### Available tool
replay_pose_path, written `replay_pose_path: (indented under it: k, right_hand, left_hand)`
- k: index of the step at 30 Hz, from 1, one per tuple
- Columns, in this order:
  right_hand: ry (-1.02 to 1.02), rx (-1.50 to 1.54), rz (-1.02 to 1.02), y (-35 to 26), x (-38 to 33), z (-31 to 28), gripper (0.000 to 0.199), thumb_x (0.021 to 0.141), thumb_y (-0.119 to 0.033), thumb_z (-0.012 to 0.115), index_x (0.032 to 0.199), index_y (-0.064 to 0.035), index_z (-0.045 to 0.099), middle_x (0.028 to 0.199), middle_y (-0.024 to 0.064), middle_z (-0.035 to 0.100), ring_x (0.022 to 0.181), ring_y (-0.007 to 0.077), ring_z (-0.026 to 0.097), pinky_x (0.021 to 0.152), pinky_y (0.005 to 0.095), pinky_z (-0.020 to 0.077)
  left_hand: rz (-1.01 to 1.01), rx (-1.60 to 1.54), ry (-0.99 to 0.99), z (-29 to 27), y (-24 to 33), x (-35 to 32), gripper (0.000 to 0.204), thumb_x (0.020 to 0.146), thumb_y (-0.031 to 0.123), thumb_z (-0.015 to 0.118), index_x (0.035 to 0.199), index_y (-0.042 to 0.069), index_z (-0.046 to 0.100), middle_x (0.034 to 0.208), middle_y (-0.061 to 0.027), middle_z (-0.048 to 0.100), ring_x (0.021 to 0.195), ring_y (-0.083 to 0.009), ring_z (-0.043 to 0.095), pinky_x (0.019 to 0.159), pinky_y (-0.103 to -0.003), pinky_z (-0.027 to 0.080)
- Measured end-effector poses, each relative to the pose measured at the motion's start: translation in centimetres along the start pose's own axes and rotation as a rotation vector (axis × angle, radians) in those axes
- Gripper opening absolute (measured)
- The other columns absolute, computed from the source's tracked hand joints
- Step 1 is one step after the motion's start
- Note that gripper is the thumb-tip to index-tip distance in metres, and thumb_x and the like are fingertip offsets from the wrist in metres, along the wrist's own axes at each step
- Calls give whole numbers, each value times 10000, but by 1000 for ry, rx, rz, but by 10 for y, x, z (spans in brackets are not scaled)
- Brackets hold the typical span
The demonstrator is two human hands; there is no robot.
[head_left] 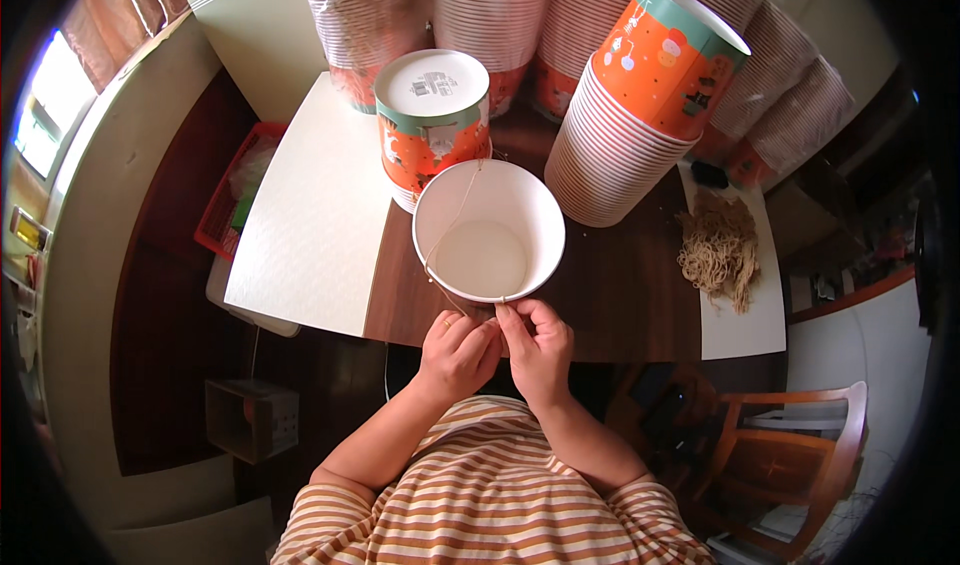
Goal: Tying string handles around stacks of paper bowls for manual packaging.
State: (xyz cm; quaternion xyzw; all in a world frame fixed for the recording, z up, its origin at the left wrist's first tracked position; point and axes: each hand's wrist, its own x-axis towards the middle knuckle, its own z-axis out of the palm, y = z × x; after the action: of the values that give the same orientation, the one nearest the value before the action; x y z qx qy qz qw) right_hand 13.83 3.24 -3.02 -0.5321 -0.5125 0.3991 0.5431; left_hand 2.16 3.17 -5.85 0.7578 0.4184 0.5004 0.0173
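A white paper bucket sits at the table's front edge, its mouth tilted toward me. A thin tan string runs from its far rim across the opening and over the near left rim to my fingers. My left hand is closed, pinching the string just below the near rim. Close beside it, my right hand is also closed, thumb and fingers pinching string against the near rim. The fingertips of both hands nearly meet, and the string's end there is hidden.
Behind the bucket stands a short stack of upturned orange-and-green buckets. A taller leaning stack rises to its right. Plastic-wrapped stacks line the back. A bundle of tan strings lies right, near a small black object. A wooden chair stands lower right.
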Motion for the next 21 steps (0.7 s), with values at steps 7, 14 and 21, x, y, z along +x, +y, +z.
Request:
replay_pose_path:
  k: [7, 14, 21]
  right_hand:
    - [-27, -34, -27, 2, 5, -4, 95, 849, -77, 656, 824, 13, 638, 686, 57, 633, 566, 84, 542, 524, 246, 440]
    - [-6, -81, -87, 6, 7, -4, 95, 826, -73, 669, 805, 15, 641, 691, 85, 643, 556, 104, 554, 521, 260, 444]
    - [9, -152, -99, 7, 7, -1, 141, 872, -102, 639, 830, 33, 644, 673, 23, 643, 608, 45, 537, 568, 220, 453]
  left_hand:
    - [-24, 2, -9, -1, -3, 1, 183, 633, -57, 676, 790, 22, 622, 695, -76, 574, 614, -235, 567, 599, -329, 468]
    - [12, -19, 51, 3, -8, 2, 175, 683, -13, 663, 845, 31, 616, 666, -52, 509, 561, -217, 495, 545, -332, 408]
    - [50, -30, 9, 1, -9, 1, 164, 674, 2, 665, 825, 26, 606, 673, -55, 493, 588, -217, 495, 571, -331, 419]
